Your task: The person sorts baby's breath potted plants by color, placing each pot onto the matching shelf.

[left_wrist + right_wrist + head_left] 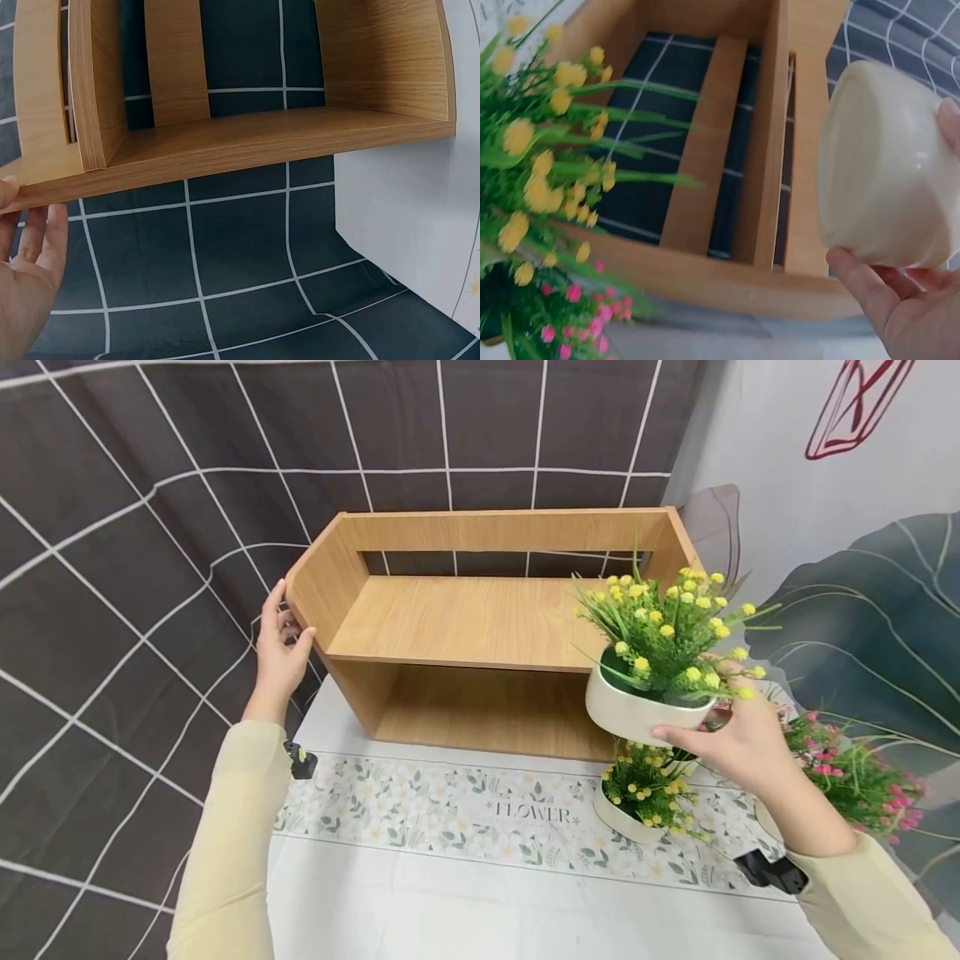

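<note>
A two-tier wooden shelf [457, 618] stands upright against the dark gridded cloth. My left hand [277, 664] grips the edge of its left side panel, thumb on one face and fingers on the other, as the left wrist view shows at the panel [247, 161]. In my right hand [750, 739] is a potted plant [637, 710] with yellow flowers, held by its white oval pot in front of the shelf's right end. The right wrist view shows the pot's smooth underside [855, 157] between thumb and fingers.
Below the raised pot, a second yellow-flowered plant [637, 802] sits on the table. Pink-flowered plants [855, 768] stand at the right. A floral strip lettered FLOWER [532, 812] runs along the white table [450, 902] before the shelf. Patterned cloth [870, 602] hangs at right.
</note>
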{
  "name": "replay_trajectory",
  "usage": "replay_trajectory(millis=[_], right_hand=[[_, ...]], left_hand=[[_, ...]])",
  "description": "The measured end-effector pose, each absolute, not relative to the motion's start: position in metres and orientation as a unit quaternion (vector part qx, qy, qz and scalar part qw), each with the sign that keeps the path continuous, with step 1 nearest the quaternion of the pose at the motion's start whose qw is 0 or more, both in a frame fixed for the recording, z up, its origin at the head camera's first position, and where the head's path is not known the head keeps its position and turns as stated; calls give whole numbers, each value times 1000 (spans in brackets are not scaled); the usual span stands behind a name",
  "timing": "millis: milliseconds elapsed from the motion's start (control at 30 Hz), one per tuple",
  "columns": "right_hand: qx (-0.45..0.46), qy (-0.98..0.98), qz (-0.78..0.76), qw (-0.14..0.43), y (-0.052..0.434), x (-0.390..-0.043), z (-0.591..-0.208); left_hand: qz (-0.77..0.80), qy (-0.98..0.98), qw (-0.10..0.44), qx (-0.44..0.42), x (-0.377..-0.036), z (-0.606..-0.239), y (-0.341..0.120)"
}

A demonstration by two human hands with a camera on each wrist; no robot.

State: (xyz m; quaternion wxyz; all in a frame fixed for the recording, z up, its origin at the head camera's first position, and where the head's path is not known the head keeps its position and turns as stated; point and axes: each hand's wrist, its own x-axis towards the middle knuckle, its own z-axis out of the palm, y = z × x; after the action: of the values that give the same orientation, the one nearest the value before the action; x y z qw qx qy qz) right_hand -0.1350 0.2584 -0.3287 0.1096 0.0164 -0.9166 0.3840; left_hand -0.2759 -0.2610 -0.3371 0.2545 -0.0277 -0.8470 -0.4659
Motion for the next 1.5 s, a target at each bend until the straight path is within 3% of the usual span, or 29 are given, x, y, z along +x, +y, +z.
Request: replay_trajectory(millis=[567,933,1500], right_hand=[[104,-858,485,135,222,-173,-342],[58,-853,504,123,216,-192,-348],[93,-844,514,119,199,-216,-347]], left_hand=[[-465,-847,255,-47,-284,-339,-255],[-462,-846,258,-63,-290,-335,-253],[-459,-848,261,-36,-280,-338,-264]])
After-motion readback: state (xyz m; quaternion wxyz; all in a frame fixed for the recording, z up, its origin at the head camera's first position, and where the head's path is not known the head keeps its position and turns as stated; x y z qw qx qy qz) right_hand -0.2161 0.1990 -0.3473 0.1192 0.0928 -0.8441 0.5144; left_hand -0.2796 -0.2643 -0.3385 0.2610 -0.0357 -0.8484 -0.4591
